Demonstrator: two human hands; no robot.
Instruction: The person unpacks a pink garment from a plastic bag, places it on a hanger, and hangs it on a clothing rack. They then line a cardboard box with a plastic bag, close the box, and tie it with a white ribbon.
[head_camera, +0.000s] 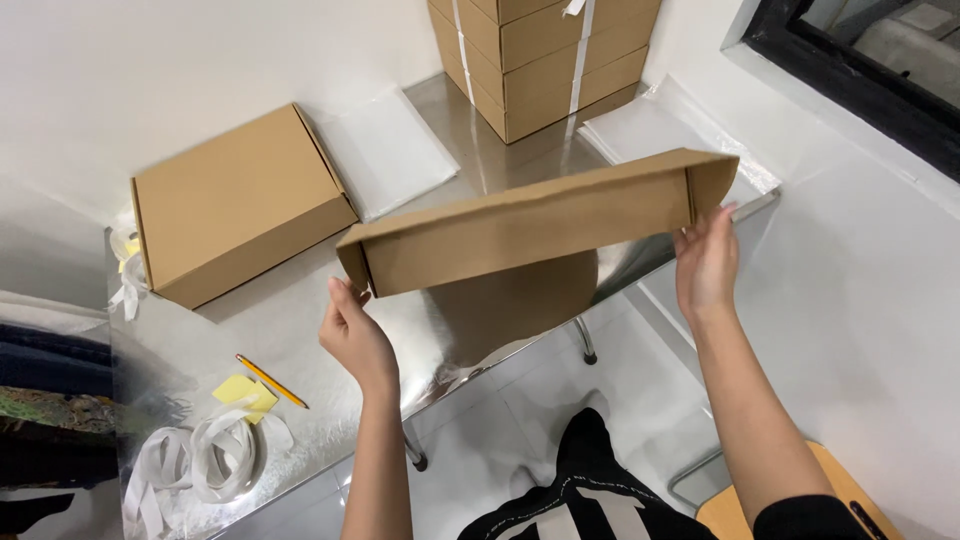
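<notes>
Both hands grasp a half-folded box above the counter: left fingers and right fingers clamp opposite ends. Keeping the ends level should fold it squarely.

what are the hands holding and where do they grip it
A half-folded brown cardboard box, held above the metal table: the left hand grips its left end, the right hand its right end.
</notes>
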